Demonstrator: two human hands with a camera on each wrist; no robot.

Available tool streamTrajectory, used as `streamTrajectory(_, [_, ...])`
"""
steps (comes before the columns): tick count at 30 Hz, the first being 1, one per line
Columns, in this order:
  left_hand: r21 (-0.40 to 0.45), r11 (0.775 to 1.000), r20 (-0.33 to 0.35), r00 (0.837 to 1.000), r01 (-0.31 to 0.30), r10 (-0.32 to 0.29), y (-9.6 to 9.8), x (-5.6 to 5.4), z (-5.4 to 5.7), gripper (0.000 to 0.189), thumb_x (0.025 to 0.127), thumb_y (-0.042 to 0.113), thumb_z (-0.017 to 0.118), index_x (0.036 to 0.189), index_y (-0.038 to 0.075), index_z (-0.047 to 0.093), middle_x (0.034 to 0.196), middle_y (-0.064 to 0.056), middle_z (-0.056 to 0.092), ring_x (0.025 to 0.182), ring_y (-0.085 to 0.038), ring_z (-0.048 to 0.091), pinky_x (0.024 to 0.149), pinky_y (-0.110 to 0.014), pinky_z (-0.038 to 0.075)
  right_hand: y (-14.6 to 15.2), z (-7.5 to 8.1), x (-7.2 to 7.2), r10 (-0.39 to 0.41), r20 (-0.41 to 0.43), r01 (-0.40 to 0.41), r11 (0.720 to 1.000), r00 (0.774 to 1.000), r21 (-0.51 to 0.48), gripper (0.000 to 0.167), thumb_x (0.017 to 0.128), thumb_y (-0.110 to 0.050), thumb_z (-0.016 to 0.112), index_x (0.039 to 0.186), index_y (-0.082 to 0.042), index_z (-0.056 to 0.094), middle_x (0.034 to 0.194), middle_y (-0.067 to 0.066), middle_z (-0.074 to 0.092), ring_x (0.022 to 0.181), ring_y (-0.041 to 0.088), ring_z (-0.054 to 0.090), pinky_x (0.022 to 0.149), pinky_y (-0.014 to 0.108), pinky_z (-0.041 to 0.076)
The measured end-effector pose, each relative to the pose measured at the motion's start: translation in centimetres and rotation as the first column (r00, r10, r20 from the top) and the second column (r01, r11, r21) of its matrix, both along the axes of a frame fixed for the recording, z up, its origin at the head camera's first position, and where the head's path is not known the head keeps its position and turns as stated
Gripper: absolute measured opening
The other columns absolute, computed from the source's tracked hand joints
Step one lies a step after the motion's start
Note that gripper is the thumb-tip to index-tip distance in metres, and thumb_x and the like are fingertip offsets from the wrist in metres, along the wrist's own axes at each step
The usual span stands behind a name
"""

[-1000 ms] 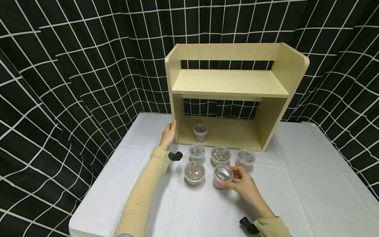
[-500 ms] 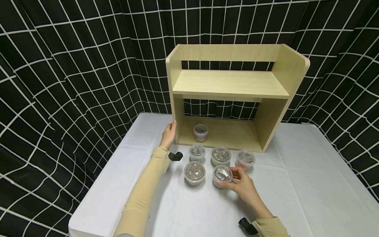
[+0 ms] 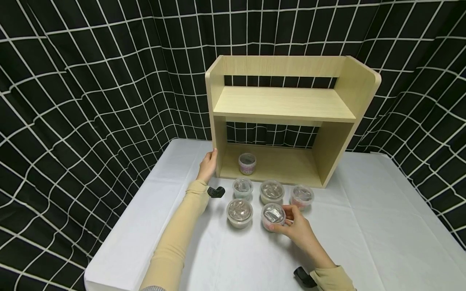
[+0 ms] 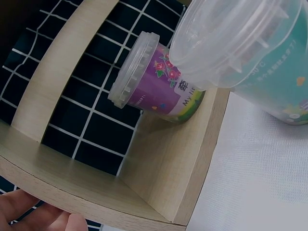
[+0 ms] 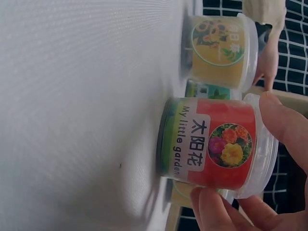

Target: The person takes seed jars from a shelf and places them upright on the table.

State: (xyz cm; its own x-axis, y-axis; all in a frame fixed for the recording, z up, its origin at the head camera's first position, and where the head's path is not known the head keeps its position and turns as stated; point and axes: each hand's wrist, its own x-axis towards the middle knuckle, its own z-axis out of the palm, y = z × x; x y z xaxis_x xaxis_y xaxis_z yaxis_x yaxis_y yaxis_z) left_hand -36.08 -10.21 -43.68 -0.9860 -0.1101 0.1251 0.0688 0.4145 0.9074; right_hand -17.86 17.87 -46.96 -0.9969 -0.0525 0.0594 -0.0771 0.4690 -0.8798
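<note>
My right hand (image 3: 300,230) holds a small clear-lidded plastic tub (image 3: 273,214) between thumb and fingers. In the right wrist view this tub (image 5: 211,142) shows a red label with flowers and the words "My little garden". Its base is close to the white cloth; whether it touches, I cannot tell. My left hand (image 3: 207,165) rests against the outer left side of the wooden shelf unit (image 3: 284,114), its fingertips (image 4: 77,223) along the panel. On the lower shelf stands a purple-labelled tub (image 4: 159,84), at the left.
Several more lidded tubs stand before the shelf: a teal-labelled tub (image 3: 242,188), a wide tub (image 3: 272,191), a pinkish tub (image 3: 302,196) and a yellow-labelled tub (image 5: 219,50). White cloth covers the table (image 3: 364,226). Black gridded curtains (image 3: 91,81) hang around it.
The view shifts very slightly. Both hands keep almost the same place, the right still holding the red-labelled tub and the left still at the shelf's side.
</note>
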Motion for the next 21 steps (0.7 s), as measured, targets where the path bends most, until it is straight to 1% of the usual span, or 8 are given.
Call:
streamTrajectory(5, [0.009, 1.0, 0.003, 1.0, 0.008, -0.008, -0.1, -0.1, -0.1, 0.062, 0.099, 0.05, 0.028, 0.132, 0.002, 0.046, 0.133, -0.019, 0.047, 0.121, -0.036, 0.042, 0.1, -0.045, 0.033, -0.1, 0.2, 0.1, 0.005, -0.008, -0.005, 1.0, 1.0, 0.006, 0.082, 0.066, -0.02, 0.085, 0.129, 0.004, 0.038, 0.123, 0.023, 0.049, 0.115, 0.034, 0.047, 0.096, 0.038, 0.04])
streamTrajectory(9, [0.018, 1.0, 0.001, 1.0, 0.01, -0.01, -0.1, -0.1, -0.2, 0.062, 0.098, 0.051, 0.029, 0.131, 0.002, 0.047, 0.133, -0.018, 0.047, 0.121, -0.036, 0.042, 0.1, -0.045, 0.033, 0.0, 0.7, 0.0, 0.031, -0.034, -0.029, 0.999, 0.999, 0.044, 0.085, 0.066, -0.021, 0.086, 0.131, 0.005, 0.037, 0.126, 0.024, 0.048, 0.118, 0.036, 0.045, 0.098, 0.044, 0.037])
streamTrajectory(13, [0.018, 1.0, -0.004, 1.0, 0.009, -0.009, -0.1, -0.1, -0.2, 0.061, 0.098, 0.05, 0.03, 0.131, 0.002, 0.048, 0.132, -0.018, 0.048, 0.121, -0.036, 0.043, 0.099, -0.045, 0.034, -0.1, 1.8, -0.3, 0.068, -0.064, -0.063, 0.995, 0.996, 0.084, 0.083, 0.067, -0.021, 0.085, 0.13, 0.006, 0.038, 0.129, 0.026, 0.045, 0.12, 0.04, 0.042, 0.099, 0.048, 0.035])
streamTrajectory(15, [0.019, 1.0, -0.007, 1.0, 0.008, -0.008, -0.1, -0.1, -0.1, 0.061, 0.098, 0.05, 0.03, 0.13, 0.002, 0.048, 0.132, -0.019, 0.048, 0.12, -0.036, 0.043, 0.099, -0.045, 0.034, -0.3, 2.5, -0.6, 0.083, -0.072, -0.077, 0.993, 0.994, 0.09, 0.082, 0.068, -0.021, 0.084, 0.13, 0.006, 0.038, 0.13, 0.026, 0.044, 0.121, 0.039, 0.04, 0.099, 0.048, 0.034])
streamTrajectory(21, [0.027, 1.0, -0.003, 1.0, 0.007, -0.007, -0.1, 0.0, -0.1, 0.061, 0.098, 0.05, 0.03, 0.13, 0.001, 0.048, 0.132, -0.019, 0.048, 0.121, -0.037, 0.043, 0.099, -0.046, 0.034, -0.6, 4.0, -1.5, 0.115, -0.143, -0.101, 0.989, 0.983, 0.105, 0.076, 0.073, -0.024, 0.081, 0.129, 0.008, 0.039, 0.13, 0.027, 0.044, 0.121, 0.038, 0.041, 0.099, 0.048, 0.034])
